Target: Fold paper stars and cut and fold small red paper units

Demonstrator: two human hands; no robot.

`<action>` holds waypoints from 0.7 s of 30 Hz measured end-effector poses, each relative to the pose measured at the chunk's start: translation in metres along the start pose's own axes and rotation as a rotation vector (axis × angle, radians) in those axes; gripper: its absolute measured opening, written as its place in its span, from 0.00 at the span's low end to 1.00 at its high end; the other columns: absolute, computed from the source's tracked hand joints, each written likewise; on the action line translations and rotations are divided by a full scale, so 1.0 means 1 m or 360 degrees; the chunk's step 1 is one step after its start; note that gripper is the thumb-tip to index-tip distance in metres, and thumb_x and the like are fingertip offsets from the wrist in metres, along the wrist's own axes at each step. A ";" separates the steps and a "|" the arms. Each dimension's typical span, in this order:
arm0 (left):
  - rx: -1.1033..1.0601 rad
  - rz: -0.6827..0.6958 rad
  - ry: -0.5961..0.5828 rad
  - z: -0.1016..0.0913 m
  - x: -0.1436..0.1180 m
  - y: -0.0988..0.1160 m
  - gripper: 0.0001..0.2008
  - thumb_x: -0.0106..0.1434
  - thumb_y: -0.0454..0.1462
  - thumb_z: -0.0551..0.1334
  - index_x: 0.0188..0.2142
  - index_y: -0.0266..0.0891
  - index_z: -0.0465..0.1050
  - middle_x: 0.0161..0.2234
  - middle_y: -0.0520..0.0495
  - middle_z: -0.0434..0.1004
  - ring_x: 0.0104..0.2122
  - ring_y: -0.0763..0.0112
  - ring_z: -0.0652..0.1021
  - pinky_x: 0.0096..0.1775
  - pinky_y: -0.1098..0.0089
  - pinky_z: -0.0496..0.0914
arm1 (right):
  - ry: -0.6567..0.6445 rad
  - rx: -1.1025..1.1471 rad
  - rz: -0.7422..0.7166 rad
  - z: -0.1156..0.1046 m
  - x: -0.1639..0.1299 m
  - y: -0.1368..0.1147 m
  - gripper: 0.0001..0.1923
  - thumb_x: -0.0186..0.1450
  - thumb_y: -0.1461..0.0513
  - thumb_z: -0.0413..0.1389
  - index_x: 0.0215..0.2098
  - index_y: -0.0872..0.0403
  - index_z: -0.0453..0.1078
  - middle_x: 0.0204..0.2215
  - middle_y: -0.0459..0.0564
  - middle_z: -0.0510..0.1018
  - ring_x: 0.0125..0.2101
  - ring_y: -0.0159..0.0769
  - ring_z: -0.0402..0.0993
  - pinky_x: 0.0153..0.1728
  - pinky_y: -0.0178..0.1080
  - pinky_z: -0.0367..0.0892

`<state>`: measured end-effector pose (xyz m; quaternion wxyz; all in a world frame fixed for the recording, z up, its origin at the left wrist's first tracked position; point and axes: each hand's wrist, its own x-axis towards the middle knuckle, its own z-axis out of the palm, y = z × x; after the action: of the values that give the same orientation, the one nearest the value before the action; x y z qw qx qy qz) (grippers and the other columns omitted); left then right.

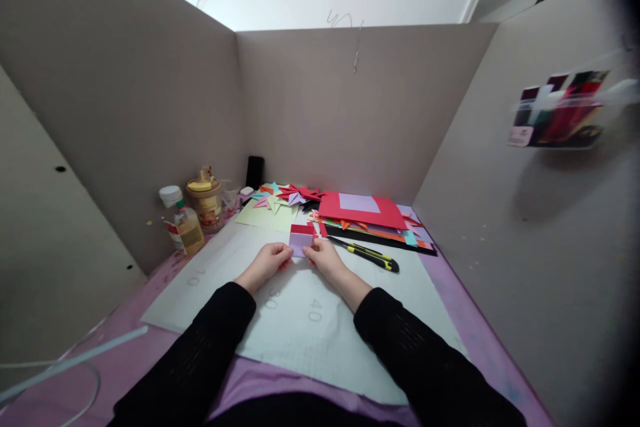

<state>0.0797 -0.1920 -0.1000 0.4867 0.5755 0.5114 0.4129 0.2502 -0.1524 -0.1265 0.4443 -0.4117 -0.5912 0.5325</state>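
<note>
A small piece of paper (301,243), lilac with a red band along its top, is held between my two hands above the white sheet. My left hand (270,260) pinches its lower left corner between thumb and fingers. On the opposite side, my right hand (326,257) grips the lower right edge in the same way. Just beyond it lie small red paper pieces (320,229). To the right of my right hand rests a black and yellow utility knife (370,255).
Behind my hands are folded paper stars (295,195) and a stack topped by red paper (363,212). A bottle (184,223), a tub (206,203) and a black phone (255,172) stand at the left. Grey panels (350,107) enclose the table.
</note>
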 end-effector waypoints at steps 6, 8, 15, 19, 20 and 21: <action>0.0173 0.0188 0.0154 0.007 0.001 0.000 0.15 0.56 0.46 0.61 0.25 0.35 0.71 0.17 0.54 0.67 0.18 0.76 0.65 0.22 0.74 0.58 | 0.0099 -0.0041 -0.0027 0.000 0.004 0.001 0.07 0.52 0.59 0.56 0.24 0.55 0.65 0.12 0.39 0.65 0.14 0.27 0.58 0.16 0.31 0.52; -0.0040 0.0208 0.0198 0.007 0.002 0.000 0.16 0.53 0.46 0.63 0.32 0.34 0.73 0.24 0.50 0.73 0.22 0.73 0.70 0.25 0.74 0.62 | 0.0076 -0.0049 -0.0049 0.000 0.003 0.001 0.06 0.50 0.61 0.57 0.23 0.56 0.67 0.14 0.40 0.67 0.16 0.27 0.60 0.18 0.31 0.54; -0.0346 0.0197 0.0304 0.001 0.002 0.004 0.16 0.52 0.45 0.67 0.28 0.33 0.73 0.23 0.50 0.74 0.24 0.73 0.72 0.29 0.73 0.66 | -0.0154 -0.0013 -0.0041 0.006 -0.005 -0.002 0.09 0.50 0.60 0.59 0.18 0.56 0.66 0.12 0.40 0.65 0.15 0.25 0.56 0.17 0.30 0.50; -0.0335 0.0188 0.0260 0.002 0.000 0.005 0.14 0.51 0.44 0.67 0.26 0.33 0.73 0.21 0.51 0.74 0.22 0.73 0.71 0.28 0.73 0.65 | -0.0155 0.0252 -0.0066 0.008 -0.006 -0.008 0.11 0.52 0.56 0.60 0.26 0.56 0.69 0.17 0.42 0.69 0.18 0.27 0.60 0.20 0.31 0.55; -0.0335 0.0189 0.0243 0.003 0.000 0.005 0.14 0.51 0.44 0.67 0.26 0.33 0.73 0.21 0.51 0.74 0.22 0.73 0.71 0.27 0.73 0.65 | -0.0134 0.0332 -0.0073 0.008 -0.006 -0.009 0.12 0.51 0.56 0.61 0.27 0.56 0.70 0.19 0.43 0.71 0.19 0.28 0.61 0.21 0.31 0.56; -0.0337 0.0192 0.0231 0.004 0.000 0.005 0.14 0.51 0.44 0.67 0.26 0.33 0.74 0.22 0.51 0.74 0.22 0.73 0.71 0.27 0.73 0.65 | -0.0108 0.0391 -0.0079 0.008 -0.006 -0.009 0.12 0.51 0.56 0.61 0.28 0.56 0.71 0.20 0.44 0.72 0.20 0.29 0.63 0.22 0.32 0.57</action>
<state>0.0848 -0.1929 -0.0959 0.4808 0.5191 0.4633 0.5336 0.2438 -0.1611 -0.1182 0.4842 -0.3212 -0.5462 0.6034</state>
